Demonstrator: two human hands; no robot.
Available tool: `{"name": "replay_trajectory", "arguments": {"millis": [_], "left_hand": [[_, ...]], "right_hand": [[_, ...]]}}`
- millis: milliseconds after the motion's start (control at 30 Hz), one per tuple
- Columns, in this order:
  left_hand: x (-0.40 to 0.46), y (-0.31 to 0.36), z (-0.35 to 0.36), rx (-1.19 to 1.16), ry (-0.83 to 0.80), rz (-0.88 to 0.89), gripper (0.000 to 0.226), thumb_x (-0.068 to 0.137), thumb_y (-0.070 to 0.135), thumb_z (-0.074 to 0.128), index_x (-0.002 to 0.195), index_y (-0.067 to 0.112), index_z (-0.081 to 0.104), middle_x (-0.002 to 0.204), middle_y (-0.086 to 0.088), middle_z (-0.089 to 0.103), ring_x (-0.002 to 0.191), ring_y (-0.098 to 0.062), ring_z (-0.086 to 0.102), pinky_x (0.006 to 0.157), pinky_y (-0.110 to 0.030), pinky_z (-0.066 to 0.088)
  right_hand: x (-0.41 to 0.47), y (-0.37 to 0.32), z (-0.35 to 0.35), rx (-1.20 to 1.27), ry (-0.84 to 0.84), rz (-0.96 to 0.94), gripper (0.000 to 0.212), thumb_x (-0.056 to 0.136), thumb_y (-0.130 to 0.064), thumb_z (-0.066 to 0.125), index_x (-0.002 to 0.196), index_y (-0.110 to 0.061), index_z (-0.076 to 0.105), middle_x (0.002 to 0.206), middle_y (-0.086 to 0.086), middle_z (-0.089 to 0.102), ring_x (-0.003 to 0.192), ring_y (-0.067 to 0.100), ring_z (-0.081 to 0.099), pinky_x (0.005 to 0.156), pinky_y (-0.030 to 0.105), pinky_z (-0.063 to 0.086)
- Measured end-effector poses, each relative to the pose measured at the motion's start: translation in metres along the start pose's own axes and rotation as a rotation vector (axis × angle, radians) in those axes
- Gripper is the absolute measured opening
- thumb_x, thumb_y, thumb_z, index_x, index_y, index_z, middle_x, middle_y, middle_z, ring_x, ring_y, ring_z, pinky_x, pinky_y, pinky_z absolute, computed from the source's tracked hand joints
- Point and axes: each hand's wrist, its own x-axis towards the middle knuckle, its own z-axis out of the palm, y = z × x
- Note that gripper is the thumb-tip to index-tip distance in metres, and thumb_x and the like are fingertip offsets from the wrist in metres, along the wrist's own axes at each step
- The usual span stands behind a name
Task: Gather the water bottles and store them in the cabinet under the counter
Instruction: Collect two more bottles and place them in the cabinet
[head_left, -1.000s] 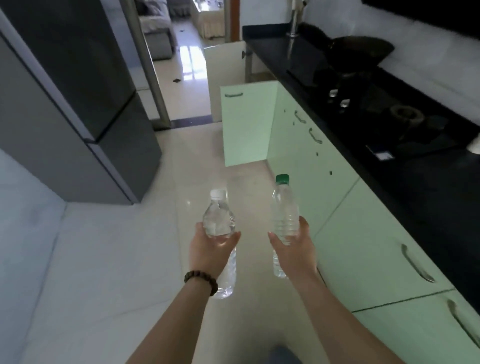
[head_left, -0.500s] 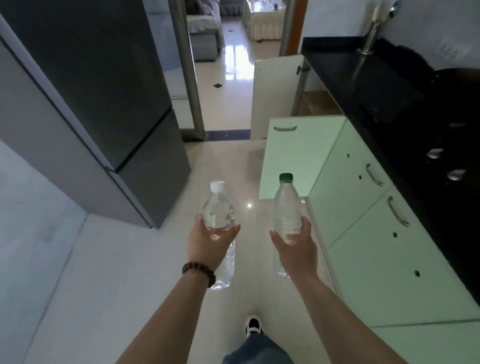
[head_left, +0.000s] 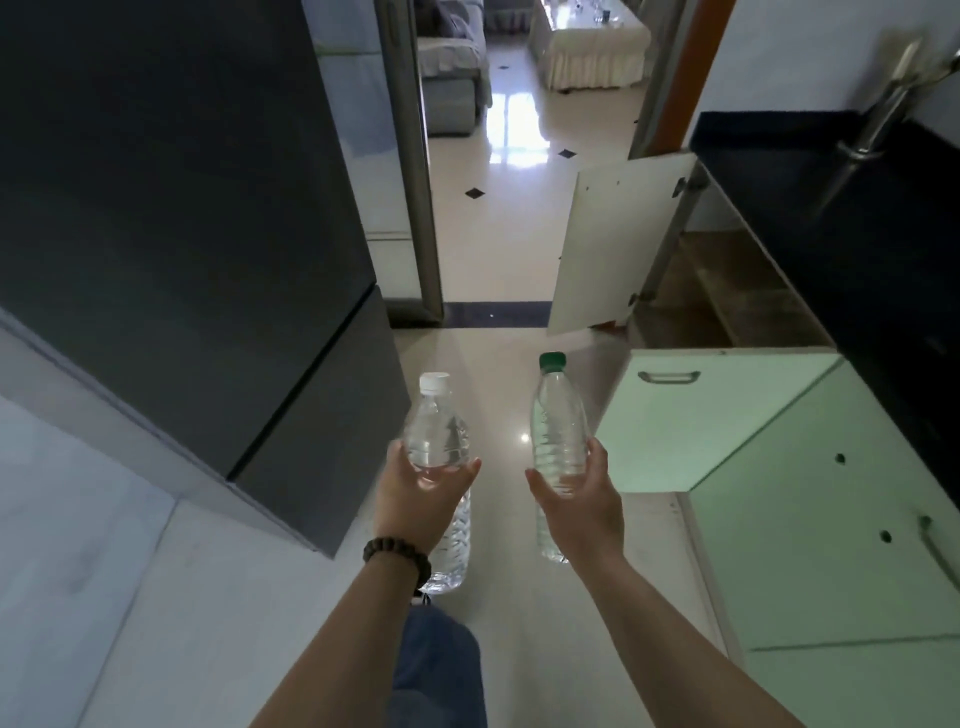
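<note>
My left hand (head_left: 415, 501) grips a clear water bottle with a white cap (head_left: 435, 431), held upright in front of me. My right hand (head_left: 582, 506) grips a second clear bottle with a green cap (head_left: 557, 415), also upright. Ahead on the right, the cabinet under the black counter (head_left: 841, 218) stands open (head_left: 727, 291): a pale green door (head_left: 691, 415) swings out toward me and a white door (head_left: 613, 244) swings out on the far side. Its brown inside floor shows between them.
A tall dark fridge (head_left: 197, 249) fills the left side. Shut green cabinet fronts (head_left: 831, 545) run along the right under the counter. A metal tap (head_left: 883, 109) rises from the counter. A doorway (head_left: 519, 156) straight ahead leads to a living room. My leg (head_left: 441, 670) shows below.
I have walked forward along the floor with both bottles held the same way. The open cabinet and the doorway have come closer, and the stove part of the counter has left the view.
</note>
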Motion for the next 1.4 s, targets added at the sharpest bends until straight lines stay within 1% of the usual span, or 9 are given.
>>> {"name": "replay_trajectory", "arguments": {"millis": [200, 300, 467, 600, 733, 867, 1000, 1167, 1400], "left_hand": [[0.177, 0.05, -0.003, 0.089, -0.116, 0.072, 0.052, 0.066, 0.035, 0.088, 0.101, 0.017, 0.054, 0.086, 0.01, 0.065, 0.078, -0.005, 0.065, 0.066, -0.024, 0.051], [0.248, 0.085, 0.008, 0.139, -0.175, 0.093, 0.049, 0.063, 0.037, 0.089, 0.093, 0.023, 0.053, 0.086, 0.006, 0.065, 0.077, -0.01, 0.065, 0.066, -0.027, 0.053], [0.325, 0.127, 0.065, 0.208, -0.346, 0.133, 0.057, 0.062, 0.041, 0.089, 0.104, 0.021, 0.056, 0.092, 0.005, 0.066, 0.082, -0.013, 0.065, 0.072, -0.03, 0.054], [0.368, 0.156, 0.131, 0.234, -0.49, 0.208, 0.051, 0.065, 0.04, 0.087, 0.099, 0.024, 0.054, 0.087, 0.011, 0.062, 0.076, 0.0, 0.058, 0.061, -0.019, 0.045], [0.404, 0.181, 0.202, 0.206, -0.627, 0.209, 0.048, 0.067, 0.031, 0.087, 0.097, 0.029, 0.05, 0.092, 0.007, 0.066, 0.08, -0.006, 0.064, 0.066, -0.023, 0.051], [0.448, 0.218, 0.292, 0.238, -0.746, 0.213, 0.048, 0.068, 0.028, 0.086, 0.102, 0.025, 0.053, 0.095, 0.005, 0.066, 0.082, -0.008, 0.065, 0.067, -0.024, 0.053], [0.481, 0.249, 0.372, 0.298, -0.83, 0.213, 0.055, 0.065, 0.037, 0.087, 0.107, 0.025, 0.053, 0.098, 0.006, 0.067, 0.086, -0.01, 0.066, 0.079, -0.035, 0.058], [0.501, 0.274, 0.441, 0.36, -0.933, 0.196, 0.056, 0.064, 0.042, 0.086, 0.107, 0.028, 0.052, 0.097, 0.01, 0.065, 0.087, -0.007, 0.065, 0.075, -0.031, 0.056], [0.537, 0.273, 0.535, 0.488, -1.157, 0.066, 0.054, 0.069, 0.042, 0.084, 0.105, 0.024, 0.047, 0.102, 0.003, 0.065, 0.089, -0.015, 0.067, 0.078, -0.038, 0.058]], "right_hand": [[0.12, -0.067, 0.069, 0.042, 0.122, 0.071, 0.078, 0.079, -0.046, 0.071, 0.142, -0.024, 0.031, 0.108, -0.005, 0.052, 0.078, 0.014, 0.054, 0.069, 0.027, 0.043], [0.171, -0.096, 0.084, 0.083, 0.201, 0.081, 0.073, 0.077, -0.047, 0.072, 0.136, -0.025, 0.036, 0.115, -0.002, 0.057, 0.083, 0.015, 0.059, 0.071, 0.028, 0.047], [0.241, -0.114, 0.076, 0.083, 0.318, 0.144, 0.062, 0.077, -0.046, 0.073, 0.126, -0.027, 0.04, 0.101, -0.005, 0.058, 0.073, 0.003, 0.057, 0.061, 0.024, 0.044], [0.303, -0.104, 0.059, 0.077, 0.411, 0.237, 0.066, 0.077, -0.047, 0.072, 0.129, -0.022, 0.039, 0.101, -0.002, 0.064, 0.074, 0.007, 0.061, 0.063, 0.026, 0.047], [0.368, -0.086, 0.034, 0.09, 0.506, 0.307, 0.066, 0.076, -0.048, 0.071, 0.127, -0.023, 0.037, 0.099, -0.005, 0.065, 0.082, 0.017, 0.065, 0.067, 0.028, 0.044], [0.444, -0.073, 0.002, 0.137, 0.598, 0.381, 0.056, 0.077, -0.039, 0.074, 0.119, -0.025, 0.04, 0.092, -0.003, 0.065, 0.076, 0.015, 0.064, 0.057, 0.024, 0.042], [0.501, -0.067, -0.031, 0.136, 0.667, 0.462, 0.061, 0.078, -0.039, 0.073, 0.127, -0.021, 0.04, 0.092, -0.004, 0.063, 0.069, 0.007, 0.058, 0.056, 0.021, 0.04], [0.549, -0.06, -0.056, 0.141, 0.72, 0.604, 0.066, 0.077, -0.045, 0.071, 0.132, -0.027, 0.038, 0.101, -0.007, 0.066, 0.083, 0.018, 0.063, 0.063, 0.027, 0.041], [0.602, -0.035, -0.059, 0.172, 0.794, 0.737, 0.063, 0.077, -0.042, 0.072, 0.129, -0.027, 0.04, 0.096, -0.012, 0.06, 0.087, 0.015, 0.063, 0.068, 0.028, 0.043]]}}
